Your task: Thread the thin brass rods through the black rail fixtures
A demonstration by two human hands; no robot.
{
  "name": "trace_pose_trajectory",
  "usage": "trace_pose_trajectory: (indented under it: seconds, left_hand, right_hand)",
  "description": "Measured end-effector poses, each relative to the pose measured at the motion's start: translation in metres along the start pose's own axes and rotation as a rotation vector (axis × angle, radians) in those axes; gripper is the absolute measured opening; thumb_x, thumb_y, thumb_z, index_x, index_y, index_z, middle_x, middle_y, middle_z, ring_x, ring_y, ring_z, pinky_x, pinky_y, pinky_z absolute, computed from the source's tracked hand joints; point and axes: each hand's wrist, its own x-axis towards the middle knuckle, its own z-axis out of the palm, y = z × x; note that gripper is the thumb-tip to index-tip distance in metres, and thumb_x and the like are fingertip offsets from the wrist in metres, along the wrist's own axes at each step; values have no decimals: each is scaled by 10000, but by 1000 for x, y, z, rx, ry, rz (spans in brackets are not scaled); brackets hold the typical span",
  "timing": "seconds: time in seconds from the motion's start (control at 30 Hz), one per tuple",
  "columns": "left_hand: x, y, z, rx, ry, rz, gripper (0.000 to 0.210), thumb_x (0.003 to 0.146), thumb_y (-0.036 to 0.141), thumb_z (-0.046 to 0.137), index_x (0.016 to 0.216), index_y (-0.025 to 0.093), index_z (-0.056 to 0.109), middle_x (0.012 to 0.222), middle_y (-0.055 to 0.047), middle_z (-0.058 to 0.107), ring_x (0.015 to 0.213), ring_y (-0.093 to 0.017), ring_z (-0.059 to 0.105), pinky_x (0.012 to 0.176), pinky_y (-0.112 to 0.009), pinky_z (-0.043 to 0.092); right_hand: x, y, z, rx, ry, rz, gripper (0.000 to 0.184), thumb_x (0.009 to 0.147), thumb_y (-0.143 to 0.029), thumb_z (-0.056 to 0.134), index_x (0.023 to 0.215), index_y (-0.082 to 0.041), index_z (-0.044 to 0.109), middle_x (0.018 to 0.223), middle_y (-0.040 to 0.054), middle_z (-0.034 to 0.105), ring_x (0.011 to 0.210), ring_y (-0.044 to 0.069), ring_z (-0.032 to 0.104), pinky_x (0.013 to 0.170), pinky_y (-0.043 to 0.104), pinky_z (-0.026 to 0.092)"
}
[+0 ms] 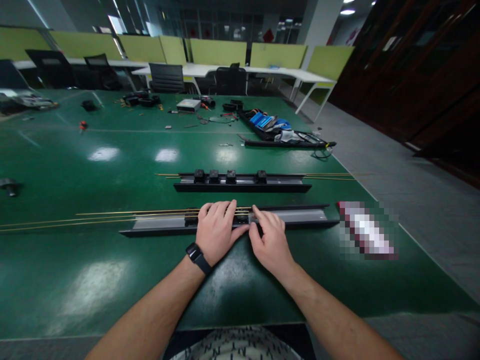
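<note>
A long black channel (303,216) with a pale inner floor lies across the table in front of me. Thin brass rods (123,218) run along its left part and stick out far beyond its left end. My left hand (216,227) is closed over the channel, its fingers across the rods and its thumb at the near wall, around a small black block (242,218). My right hand (270,235) sits just to the right, index finger and thumb closed near the rod ends; whatever they pinch is mostly hidden. Another black block (190,217) shows left of my left hand.
Behind lies a second black channel (243,188) with several black blocks and brass rods. A blurred-out item (367,230) is at the right. Farther back are a black tool bag (258,127), a silver box (188,105) and loose parts on the green table (150,285).
</note>
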Motion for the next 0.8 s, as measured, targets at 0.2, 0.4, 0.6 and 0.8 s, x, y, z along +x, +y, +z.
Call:
trace_pose_trajectory:
  seconds: [0.2, 0.4, 0.6, 0.8]
  left_hand:
    - [0, 0, 1, 14, 2, 9, 527, 981, 489, 572, 1385, 150, 573, 1273, -156, 689, 1167, -308, 624, 1036, -487, 375]
    - [0, 5, -2, 31, 7, 20, 565, 978, 555, 568, 1366, 145, 589, 1251, -147, 700, 1145, -291, 636, 990, -465, 393]
    - [-2, 13, -1, 21, -8, 26, 680, 929, 678, 571, 1358, 151, 591, 1254, -142, 695, 1158, -289, 632, 970, -458, 394]
    - [1, 16, -2, 34, -16, 44, 667, 925, 690, 561, 1325, 158, 606, 1219, -133, 701, 1128, -286, 638, 931, -453, 398]
  right_hand:
    - [3, -2, -6, 23, -73, -39, 446, 999, -252, 489, 1432, -229, 594, 1192, 91, 714, 1115, 259, 625, 965, 443, 443]
    - [4, 3, -13, 34, -51, -9, 379, 982, -245, 532, 1333, -171, 654, 1092, 108, 744, 1043, 271, 662, 945, 450, 479]
    - [3, 9, -25, 116, 13, 18, 263, 977, -221, 524, 1115, -228, 748, 1089, 76, 780, 1021, 248, 720, 950, 407, 530]
    - [13, 15, -33, 159, -65, 191, 282, 973, -294, 527, 1122, -208, 750, 941, 52, 797, 848, 217, 757, 810, 341, 569]
